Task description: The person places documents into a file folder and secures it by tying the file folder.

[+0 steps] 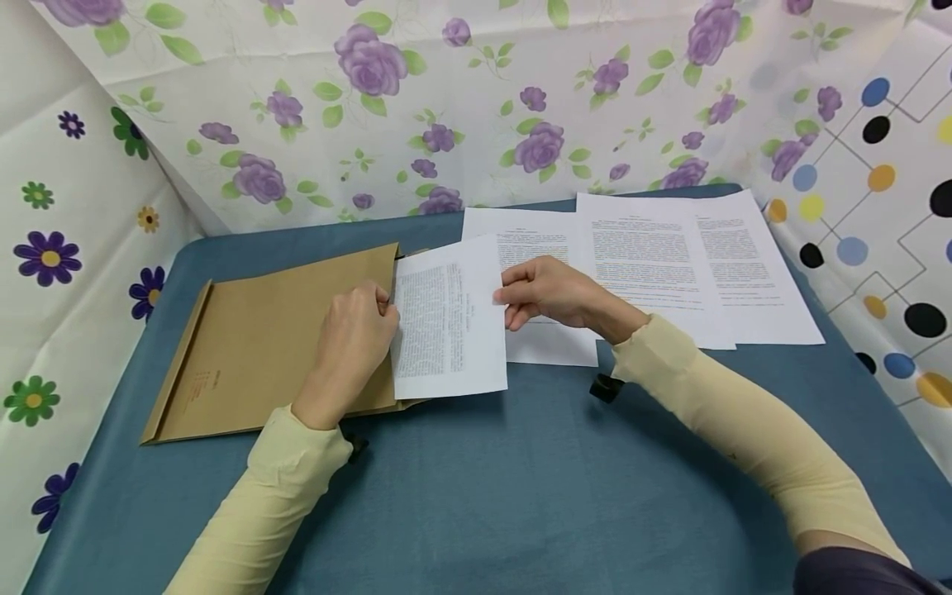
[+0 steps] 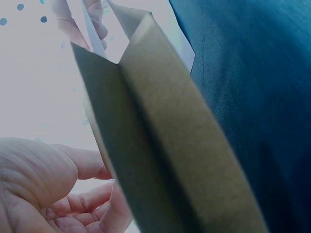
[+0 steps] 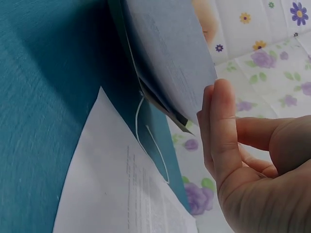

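Observation:
A brown kraft-paper document envelope [image 1: 275,347] lies on the left of the table, its mouth facing right and spread apart. My left hand [image 1: 348,351] pinches the upper edge of that mouth; in the left wrist view its thumb and fingers meet at the envelope's [image 2: 170,116] wall. A printed sheet [image 1: 468,330] reaches partway into the mouth, its text turned sideways. At the sheet's right edge, my right hand [image 1: 554,293] pinches it between thumb and fingers. The sheet's [image 3: 175,53] left end is hidden in the envelope.
Three more printed sheets lie at the back right: a left one [image 1: 550,351], a middle one [image 1: 647,306] and a right one [image 1: 781,318]. A thin white string [image 3: 137,121] hangs from the envelope's mouth. Blue cloth [image 1: 521,496] covers the table, with patterned sheeting behind.

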A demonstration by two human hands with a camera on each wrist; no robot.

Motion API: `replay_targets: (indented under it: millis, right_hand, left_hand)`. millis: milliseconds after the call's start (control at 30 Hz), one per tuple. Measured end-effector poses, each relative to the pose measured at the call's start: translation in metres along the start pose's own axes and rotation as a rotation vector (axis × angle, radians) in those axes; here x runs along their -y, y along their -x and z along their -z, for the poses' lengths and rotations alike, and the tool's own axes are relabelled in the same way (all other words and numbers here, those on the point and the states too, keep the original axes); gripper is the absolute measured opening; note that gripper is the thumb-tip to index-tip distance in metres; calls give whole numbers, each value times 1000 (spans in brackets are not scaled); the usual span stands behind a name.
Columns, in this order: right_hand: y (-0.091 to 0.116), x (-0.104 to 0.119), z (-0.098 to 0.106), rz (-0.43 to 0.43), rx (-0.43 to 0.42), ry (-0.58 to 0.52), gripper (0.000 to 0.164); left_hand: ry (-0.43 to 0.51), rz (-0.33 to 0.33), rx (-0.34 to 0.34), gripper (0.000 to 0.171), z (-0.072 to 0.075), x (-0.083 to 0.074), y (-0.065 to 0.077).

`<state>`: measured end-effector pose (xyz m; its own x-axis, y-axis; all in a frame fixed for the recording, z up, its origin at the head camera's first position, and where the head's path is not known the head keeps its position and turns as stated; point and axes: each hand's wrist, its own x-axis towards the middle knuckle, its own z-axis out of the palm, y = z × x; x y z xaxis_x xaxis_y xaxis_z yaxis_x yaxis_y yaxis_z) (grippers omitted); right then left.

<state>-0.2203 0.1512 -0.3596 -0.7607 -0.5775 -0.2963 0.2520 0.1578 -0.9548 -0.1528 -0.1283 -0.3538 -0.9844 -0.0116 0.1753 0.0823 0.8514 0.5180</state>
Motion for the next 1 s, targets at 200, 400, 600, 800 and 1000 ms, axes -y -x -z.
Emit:
replay_targets:
  millis: [200,400,600,800,1000]
  right_hand:
    - [-10,-4,-10,1,-6,-32,16]
    - [-17,-6,-22,12,0,-53,17]
    - [-24,-7,-33,17,-25,-64,11]
    - [-32,-6,-43,26,-19,-44,11]
    - [-37,-3,-50,17,-28,-26,11]
  left_hand:
    - [1,-3,4,15,1,0,0]
    - [-3,3,1,15,1,0,1]
    - [-5,9,5,15,1,0,1]
    - [0,13,3,14,1,0,1]
    - [2,18,2,13,1,-1,1]
